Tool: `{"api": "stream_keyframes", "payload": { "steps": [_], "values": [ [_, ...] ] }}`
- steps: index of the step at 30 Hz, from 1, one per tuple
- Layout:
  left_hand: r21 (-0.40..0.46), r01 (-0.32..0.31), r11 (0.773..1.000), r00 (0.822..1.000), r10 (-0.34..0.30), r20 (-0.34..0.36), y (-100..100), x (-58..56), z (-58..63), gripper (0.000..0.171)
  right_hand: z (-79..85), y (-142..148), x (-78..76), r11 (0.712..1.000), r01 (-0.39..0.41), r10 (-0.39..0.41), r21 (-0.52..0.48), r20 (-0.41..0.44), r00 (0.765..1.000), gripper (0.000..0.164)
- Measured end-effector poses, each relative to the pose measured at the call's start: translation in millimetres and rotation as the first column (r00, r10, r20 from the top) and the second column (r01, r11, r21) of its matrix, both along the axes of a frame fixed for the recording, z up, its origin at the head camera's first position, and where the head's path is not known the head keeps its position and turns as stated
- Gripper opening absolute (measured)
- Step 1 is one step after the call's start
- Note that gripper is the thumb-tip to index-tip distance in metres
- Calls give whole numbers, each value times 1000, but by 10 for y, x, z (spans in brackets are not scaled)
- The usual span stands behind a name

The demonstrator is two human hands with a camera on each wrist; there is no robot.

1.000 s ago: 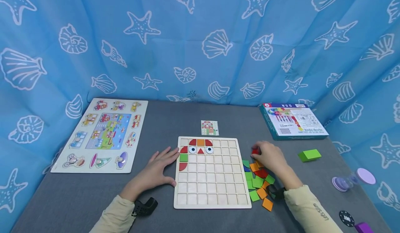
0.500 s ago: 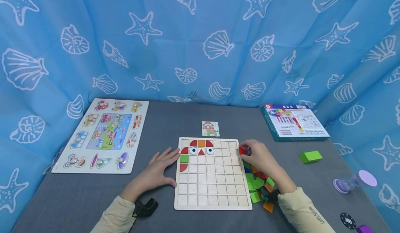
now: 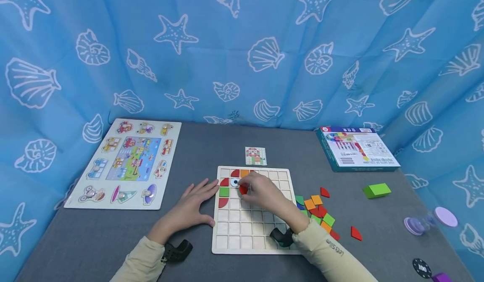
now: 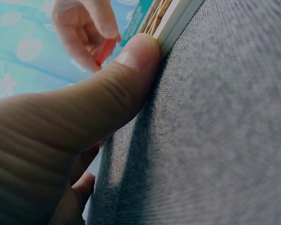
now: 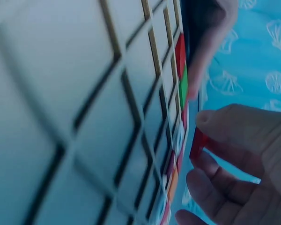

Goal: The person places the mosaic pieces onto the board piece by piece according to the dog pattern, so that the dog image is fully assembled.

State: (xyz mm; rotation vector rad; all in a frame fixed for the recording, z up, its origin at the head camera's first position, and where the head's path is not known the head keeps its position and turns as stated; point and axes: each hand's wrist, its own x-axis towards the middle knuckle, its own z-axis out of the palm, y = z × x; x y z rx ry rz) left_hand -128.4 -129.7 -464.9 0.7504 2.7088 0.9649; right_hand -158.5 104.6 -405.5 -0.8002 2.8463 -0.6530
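Note:
My right hand (image 3: 262,191) pinches a small red tile (image 3: 243,188) between thumb and fingers, over the upper part of the wooden grid board (image 3: 234,230). In the right wrist view the red tile (image 5: 196,144) is tilted above the board's surface. My left hand (image 3: 193,205) lies along the board's left edge with fingers spread, its thumb (image 4: 136,54) against the rim. Set into the grid are red quarter-circle tiles (image 3: 223,202), a green square (image 3: 224,192), an orange square (image 3: 244,173) and an eye tile (image 3: 234,182). The right hand hides some tiles beside them.
Loose coloured tiles (image 3: 328,220) lie right of the board. A small pattern card (image 3: 256,156) is behind it. A peg puzzle (image 3: 122,164) lies left, a box (image 3: 357,149) back right. A green block (image 3: 377,191), a purple-based clear object (image 3: 414,224) and a black disc (image 3: 421,268) are at right.
My right hand has carried the red tile from the loose pile leftward over the board to near the eye tiles. My left hand has stayed at the board's edge.

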Motion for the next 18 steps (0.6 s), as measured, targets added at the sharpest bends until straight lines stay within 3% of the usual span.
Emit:
{"api": "stream_keyframes", "payload": {
  "steps": [8,14,18],
  "values": [
    [8,6,1000,1000,-6,-23,-5,-8,9,99,-96,-227,7,997,51,-50,51,-28,998,26],
    [5,12,1000,1000,-12,-28,-11,-7,6,100,-124,-267,6,993,75,-72,91,-42,997,28],
    [5,11,1000,1000,-10,-28,-12,-7,3,100,-99,-252,8,993,69,-67,94,-25,997,21]
  ]
}}
